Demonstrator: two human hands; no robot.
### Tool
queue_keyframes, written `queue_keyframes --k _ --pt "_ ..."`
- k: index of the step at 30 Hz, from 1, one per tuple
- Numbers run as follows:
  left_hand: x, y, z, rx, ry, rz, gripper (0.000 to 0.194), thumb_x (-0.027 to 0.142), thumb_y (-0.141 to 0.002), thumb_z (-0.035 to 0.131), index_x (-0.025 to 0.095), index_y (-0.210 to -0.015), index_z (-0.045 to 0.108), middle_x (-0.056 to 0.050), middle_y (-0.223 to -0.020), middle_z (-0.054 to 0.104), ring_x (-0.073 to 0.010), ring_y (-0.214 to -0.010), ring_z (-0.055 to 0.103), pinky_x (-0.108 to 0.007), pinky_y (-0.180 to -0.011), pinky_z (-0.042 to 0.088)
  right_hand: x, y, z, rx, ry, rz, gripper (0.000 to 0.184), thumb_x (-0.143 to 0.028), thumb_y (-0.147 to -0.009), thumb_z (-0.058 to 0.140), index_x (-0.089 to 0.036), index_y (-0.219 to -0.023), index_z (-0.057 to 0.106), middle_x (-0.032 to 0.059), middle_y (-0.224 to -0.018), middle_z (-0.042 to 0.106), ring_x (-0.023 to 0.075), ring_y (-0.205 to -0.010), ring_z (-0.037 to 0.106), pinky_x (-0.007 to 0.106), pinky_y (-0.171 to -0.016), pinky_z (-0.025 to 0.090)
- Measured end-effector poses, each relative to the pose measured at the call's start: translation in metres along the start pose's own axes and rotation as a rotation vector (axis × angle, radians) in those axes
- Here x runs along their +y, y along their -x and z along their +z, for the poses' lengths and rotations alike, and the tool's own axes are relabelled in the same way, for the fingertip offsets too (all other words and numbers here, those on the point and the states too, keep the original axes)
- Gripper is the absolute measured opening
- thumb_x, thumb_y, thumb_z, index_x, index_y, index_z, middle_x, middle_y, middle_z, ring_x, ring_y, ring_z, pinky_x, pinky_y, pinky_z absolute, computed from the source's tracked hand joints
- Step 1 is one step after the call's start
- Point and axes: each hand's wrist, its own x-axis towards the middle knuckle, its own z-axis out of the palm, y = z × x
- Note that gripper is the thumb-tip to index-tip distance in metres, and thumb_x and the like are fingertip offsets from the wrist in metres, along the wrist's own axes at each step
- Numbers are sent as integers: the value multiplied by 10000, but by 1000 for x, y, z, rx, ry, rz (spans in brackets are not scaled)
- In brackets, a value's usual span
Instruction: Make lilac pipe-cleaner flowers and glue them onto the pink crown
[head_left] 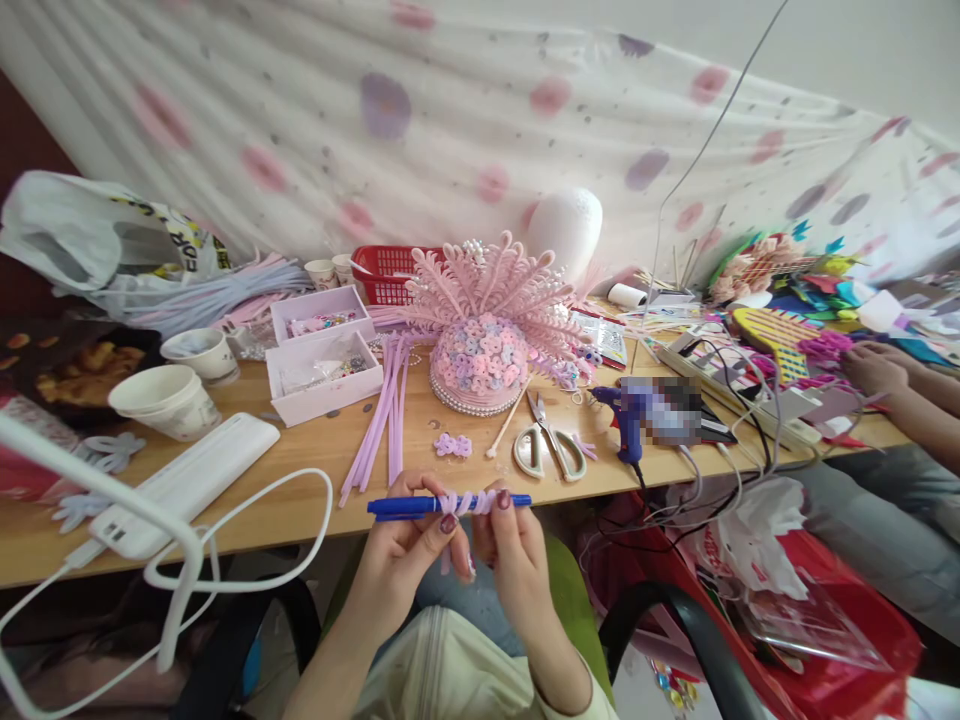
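Note:
A blue pen [405, 507] lies level between my two hands, above my lap at the table's front edge. Round its barrel winds a lilac pipe cleaner [466, 502] in several loops. My left hand [409, 560] grips the pen, thumb against the coils. At the pen's other end, my right hand [517, 555] pinches the coils and pen between thumb and fingers. Straight lilac pipe cleaners [381, 420] lie just beyond, beside a small curled lilac flower piece [453, 446]. Behind stands a pink crown-like headpiece [480, 360] with plumes and beads.
Scissors [551, 440] and a blue glue gun [626, 425] lie to the right, cables trailing off the edge. A white power strip [187, 485], paper cups [165, 400] and white boxes [322, 380] stand left. A co-worker's hands [874, 370] are at far right.

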Motion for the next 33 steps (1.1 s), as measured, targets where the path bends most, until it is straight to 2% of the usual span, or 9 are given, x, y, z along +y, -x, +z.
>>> queue_keyframes --k 4,9,11,14,16,21,24,28,33 --pt "1 0 3 16 52 -37 370 442 -824 783 213 -943 517 42 -541 666 -159 -536 648 -249 -574 468 7 2 14 -92 -46 7 643 -702 -963 404 -222 -537 444 -62 -422 340 101 -405 341 249 -457 341" --pt "4 -1 5 1 60 -74 354 416 -805 804 207 -909 538 48 -547 653 -132 -503 620 -221 -524 467 8 2 12 -163 -34 18 666 -673 -982 399 -223 -492 434 -49 -381 364 101 -378 355 253 -459 361" --pt "4 -1 7 -3 77 -77 371 420 -795 814 206 -937 546 53 -536 653 -123 -476 606 -212 -507 470 5 1 10 -138 -99 17 650 -684 -965 425 -231 -499 401 -52 -381 358 99 -369 339 252 -433 339" --pt "2 -1 9 -8 109 -90 414 443 -795 811 194 -1017 566 61 -513 648 -115 -444 593 -202 -490 472 3 -1 8 24 -168 17 614 -721 -879 557 -231 -547 394 -74 -438 329 83 -390 267 238 -391 234" --pt "1 -1 8 -20 108 -98 414 444 -805 803 183 -1031 574 52 -510 657 -117 -445 604 -196 -481 463 3 -2 5 72 -161 13 619 -723 -847 603 -221 -549 399 -80 -472 307 72 -417 230 232 -397 182" --pt "1 -1 2 -63 84 -109 376 423 -816 804 201 -988 554 42 -504 675 -125 -449 628 -192 -484 438 7 0 -3 -26 -181 -25 596 -695 -895 567 -207 -580 431 -87 -493 299 67 -423 213 234 -405 159" --pt "1 -1 -2 -86 73 -125 408 430 -814 807 202 -1045 561 35 -513 691 -133 -456 638 -200 -489 437 7 1 -4 -61 -205 -60 573 -672 -919 554 -208 -604 437 -86 -505 299 72 -432 222 234 -412 165" --pt "1 0 -5 -128 65 -135 377 428 -822 802 193 -1021 583 22 -534 715 -126 -465 647 -199 -504 438 8 1 -3 -87 -206 -88 572 -663 -932 540 -205 -604 438 -79 -527 304 77 -448 234 235 -426 176" --pt "4 -2 -6 -247 112 -171 460 411 -839 789 168 -1175 590 19 -544 722 -119 -444 640 -189 -474 425 10 3 -5 -86 -175 -103 591 -620 -958 534 -196 -559 433 -61 -546 322 89 -483 282 245 -463 212"
